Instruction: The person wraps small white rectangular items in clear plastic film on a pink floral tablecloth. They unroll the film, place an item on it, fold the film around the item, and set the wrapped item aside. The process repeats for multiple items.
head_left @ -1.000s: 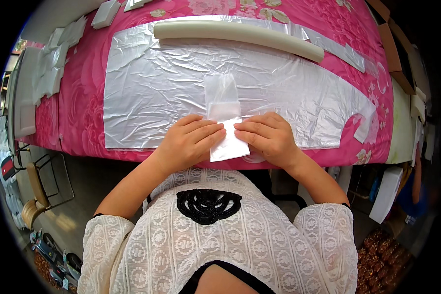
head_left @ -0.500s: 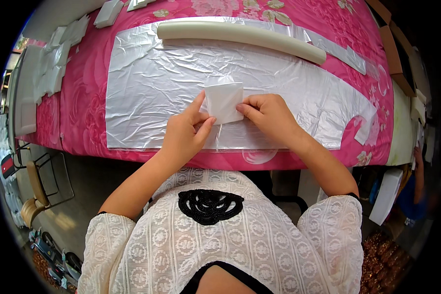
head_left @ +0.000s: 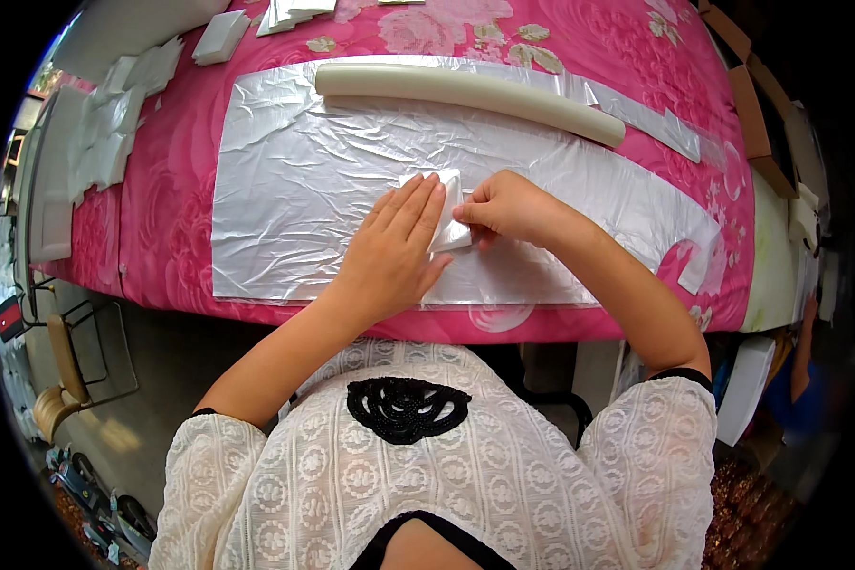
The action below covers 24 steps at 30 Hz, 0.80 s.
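- Left hand: spread flat, fingers together and pointing toward the far side, pressing on a folded white packet.
- Right hand: thumb and forefinger drawn together at the packet's right edge, seeming to pinch it; the layer between them is too small to make out.
- The packet lies between the hands, its left part under the left hand; its longer axis seems to run from the table's near edge toward the far side, though partly covered.
- Under it, a silvery sheet reaches close to the near edge of the pink-covered table.
- Beyond, a pale tube lies crosswise.
- White packets sit along the table's left edge.
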Tool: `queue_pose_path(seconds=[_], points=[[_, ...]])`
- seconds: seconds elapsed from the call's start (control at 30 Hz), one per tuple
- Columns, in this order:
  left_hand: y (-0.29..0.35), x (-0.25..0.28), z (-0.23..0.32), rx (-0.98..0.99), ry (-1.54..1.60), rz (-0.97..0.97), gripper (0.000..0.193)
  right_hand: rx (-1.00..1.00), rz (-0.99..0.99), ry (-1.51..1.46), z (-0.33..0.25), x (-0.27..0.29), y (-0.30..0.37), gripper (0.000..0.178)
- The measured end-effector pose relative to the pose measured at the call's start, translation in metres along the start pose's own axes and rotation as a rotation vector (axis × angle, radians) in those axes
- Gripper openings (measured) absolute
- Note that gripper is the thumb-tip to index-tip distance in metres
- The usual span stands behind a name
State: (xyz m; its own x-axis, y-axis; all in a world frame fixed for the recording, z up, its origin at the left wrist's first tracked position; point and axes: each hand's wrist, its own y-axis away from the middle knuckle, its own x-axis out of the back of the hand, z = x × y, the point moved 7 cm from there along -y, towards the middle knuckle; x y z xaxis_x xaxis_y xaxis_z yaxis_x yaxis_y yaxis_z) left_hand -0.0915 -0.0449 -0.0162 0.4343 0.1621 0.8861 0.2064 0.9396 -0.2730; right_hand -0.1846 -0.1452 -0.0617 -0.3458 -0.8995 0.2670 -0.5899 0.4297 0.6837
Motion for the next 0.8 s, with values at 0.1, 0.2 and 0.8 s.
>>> queue_pose_path(seconds=[0.1,0.2,0.8], points=[[0.003,-0.026,-0.004,0.099,-0.049,-0.083,0.092,0.007,0.019,0.000,-0.002,0.000,0.003,0.030],[0.005,-0.033,-0.009,0.124,-0.059,-0.097,0.100,0.019,0.064,0.008,-0.004,0.000,0.005,0.030],[0.129,-0.012,-0.032,0.888,1.280,-0.196,0.026,0.737,0.428,0.855,-0.065,-0.067,-0.001,0.066]])
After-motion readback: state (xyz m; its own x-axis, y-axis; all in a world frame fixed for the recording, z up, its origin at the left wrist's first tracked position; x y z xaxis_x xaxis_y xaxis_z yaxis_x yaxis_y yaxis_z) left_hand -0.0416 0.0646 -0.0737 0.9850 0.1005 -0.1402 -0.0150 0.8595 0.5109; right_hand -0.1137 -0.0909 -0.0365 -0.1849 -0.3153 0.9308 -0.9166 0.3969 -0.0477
